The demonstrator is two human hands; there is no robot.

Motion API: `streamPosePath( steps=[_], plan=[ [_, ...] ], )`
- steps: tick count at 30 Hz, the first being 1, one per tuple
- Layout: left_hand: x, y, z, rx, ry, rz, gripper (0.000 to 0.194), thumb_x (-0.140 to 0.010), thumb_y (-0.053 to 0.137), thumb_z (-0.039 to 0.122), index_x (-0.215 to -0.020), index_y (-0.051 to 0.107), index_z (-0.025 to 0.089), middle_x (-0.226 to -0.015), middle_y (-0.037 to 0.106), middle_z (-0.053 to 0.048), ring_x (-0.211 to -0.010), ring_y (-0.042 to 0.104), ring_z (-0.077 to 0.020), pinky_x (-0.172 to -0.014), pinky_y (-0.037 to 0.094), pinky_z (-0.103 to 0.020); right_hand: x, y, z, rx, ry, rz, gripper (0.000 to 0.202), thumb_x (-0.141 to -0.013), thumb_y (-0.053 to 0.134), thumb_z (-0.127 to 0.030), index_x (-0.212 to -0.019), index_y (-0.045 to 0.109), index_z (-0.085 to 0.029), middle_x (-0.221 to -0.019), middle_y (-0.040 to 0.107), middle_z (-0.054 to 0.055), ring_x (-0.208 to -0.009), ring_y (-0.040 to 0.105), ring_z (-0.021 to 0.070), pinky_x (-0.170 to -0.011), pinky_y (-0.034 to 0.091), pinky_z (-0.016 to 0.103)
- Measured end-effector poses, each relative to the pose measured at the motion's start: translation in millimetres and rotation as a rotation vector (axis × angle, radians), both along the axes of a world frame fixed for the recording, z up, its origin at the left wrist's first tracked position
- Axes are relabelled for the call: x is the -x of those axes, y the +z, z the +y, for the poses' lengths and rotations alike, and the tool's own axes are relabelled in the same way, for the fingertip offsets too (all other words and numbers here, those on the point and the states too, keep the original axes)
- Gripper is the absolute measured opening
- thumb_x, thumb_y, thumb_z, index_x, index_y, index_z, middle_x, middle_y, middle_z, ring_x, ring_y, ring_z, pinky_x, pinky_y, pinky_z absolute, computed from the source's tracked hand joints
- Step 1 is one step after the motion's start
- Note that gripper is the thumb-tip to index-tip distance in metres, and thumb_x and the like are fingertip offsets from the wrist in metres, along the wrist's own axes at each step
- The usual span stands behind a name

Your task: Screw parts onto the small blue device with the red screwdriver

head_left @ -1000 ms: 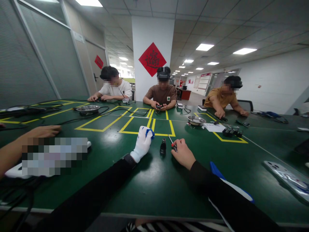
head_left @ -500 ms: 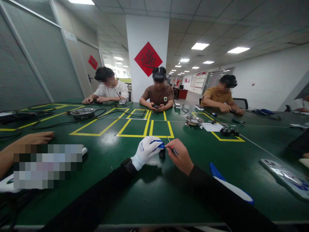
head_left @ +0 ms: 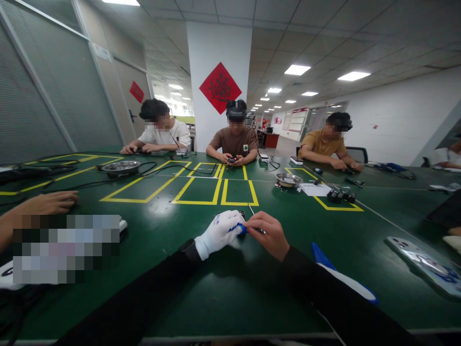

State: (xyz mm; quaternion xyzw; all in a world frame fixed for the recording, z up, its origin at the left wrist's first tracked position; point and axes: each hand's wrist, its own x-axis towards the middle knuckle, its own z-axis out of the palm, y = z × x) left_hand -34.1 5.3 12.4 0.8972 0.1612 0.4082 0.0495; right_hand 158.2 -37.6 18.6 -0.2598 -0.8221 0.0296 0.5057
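My left hand wears a white glove with blue fingertips. Its fingers are closed around a small dark part, mostly hidden, with just one end showing above the glove. My bare right hand meets the left fingertips, thumb and forefinger pinched together. A slim screwdriver is gripped in that same hand, its metal shaft sticking out toward the upper left. What the right fingertips touch at the glove is too small to make out.
A blue-and-white object lies by my right forearm, with a phone farther right. Beyond are a metal bowl, black parts and yellow tape outlines. Another person's hand rests at left; several people sit across.
My left hand has turned and lowered slightly; the dark part that hung below its fingers now shows above them. My right fingers have shifted, covering more of the screwdriver handle.
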Motion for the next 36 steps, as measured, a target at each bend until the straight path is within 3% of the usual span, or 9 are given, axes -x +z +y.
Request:
streamPosePath(
  steps=[4,10,17,26,31,36],
  plan=[
    [-3,2.2,-5,0.137,0.002,0.020,0.027,-0.092,0.036,0.029,-0.077,0.054,0.016,-0.074,0.055,-0.004,-0.069,0.051,-0.0136,-0.065,0.042,-0.026,0,-0.3,-4,-0.018,-0.005,0.036,0.018,-0.082,0.061,-0.017,-0.094,0.070,-0.026,-0.084,0.066,0.004,-0.074,0.062,0.0153,-0.066,0.050,0.029],
    [-2,2.1,-10,0.286,0.030,0.046,0.032,-0.092,0.036,0.033,-0.070,0.051,0.016,-0.066,0.052,-0.001,-0.060,0.046,-0.0109,-0.059,0.038,-0.024,4,4.1,-6,0.111,0.018,0.071,0.013,-0.083,0.061,-0.020,-0.091,0.070,-0.024,-0.081,0.066,0.004,-0.073,0.062,0.0145,-0.065,0.050,0.028],
    [-21,-1.0,-30,0.703,-0.005,-0.339,0.041,-0.091,0.036,0.044,-0.064,0.049,0.016,-0.051,0.046,0.003,-0.047,0.041,-0.0084,-0.048,0.034,-0.021,11,7.0,-13,0.195,0.006,0.145,0.009,-0.085,0.058,-0.021,-0.091,0.065,-0.021,-0.081,0.060,0.002,-0.070,0.055,0.0138,-0.062,0.045,0.027],
    [-26,-0.5,-34,0.666,0.020,-0.375,0.037,-0.090,0.041,0.044,-0.065,0.044,0.017,-0.058,0.047,0.002,-0.053,0.042,-0.0091,-0.052,0.035,-0.022,13,5.4,-13,0.263,-0.037,0.150,0.010,-0.090,0.048,-0.021,-0.084,0.056,-0.019,-0.081,0.053,0.002,-0.069,0.049,0.0136,-0.062,0.040,0.027],
    [-26,-4.0,-32,0.723,0.002,-0.419,0.039,-0.088,0.041,0.048,-0.066,0.042,0.017,-0.056,0.044,0.004,-0.050,0.040,-0.0083,-0.049,0.034,-0.021,11,5.2,-9,0.331,0.029,0.138,0.006,-0.088,0.050,-0.022,-0.087,0.055,-0.019,-0.087,0.054,0.003,-0.077,0.051,0.0149,-0.065,0.041,0.027],
    [-26,-9.2,-26,0.777,0.014,-0.429,0.039,-0.085,0.046,0.050,-0.065,0.043,0.017,-0.058,0.046,0.003,-0.051,0.042,-0.0084,-0.049,0.035,-0.020,10,3.2,-7,0.440,0.049,0.131,0.007,-0.089,0.050,-0.024,-0.088,0.053,-0.019,-0.082,0.052,0.001,-0.070,0.050,0.0131,-0.061,0.041,0.025]
  ],
)
